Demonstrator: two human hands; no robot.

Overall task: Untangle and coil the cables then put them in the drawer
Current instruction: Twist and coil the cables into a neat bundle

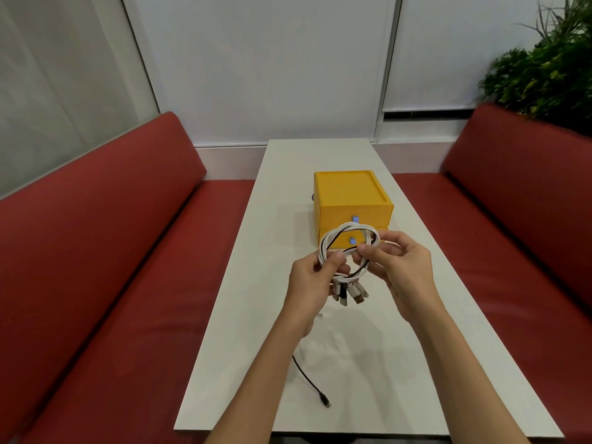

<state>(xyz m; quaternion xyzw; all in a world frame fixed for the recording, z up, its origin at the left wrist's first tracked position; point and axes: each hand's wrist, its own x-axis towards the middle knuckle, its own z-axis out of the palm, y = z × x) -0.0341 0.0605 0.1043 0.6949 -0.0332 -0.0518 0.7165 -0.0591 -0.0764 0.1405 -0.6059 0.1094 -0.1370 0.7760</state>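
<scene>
Cables (344, 233) held as one loose coil in the air, above the tabletop (368, 363) and just in front of the yellow drawer box (352, 193). Left hand (315, 283) curled round the lower left of the coil, thumb pressing the strands together; reads as the anchor that stops the loops springing apart. Right hand (403, 270) pinches a strand at the right side between thumb and forefinger, probably singling out one cable to free or feed round. Mostly white strands, one black among them. Plugs (352, 293) hang in a bunch below the hands. Black cable tail (309, 378) trails onto the tabletop near the person, connector lying flat, so that one is not fully coiled. Both drawers look closed, blue pull tabs (355, 218) facing the person; stowing not yet begun, by my reading
</scene>
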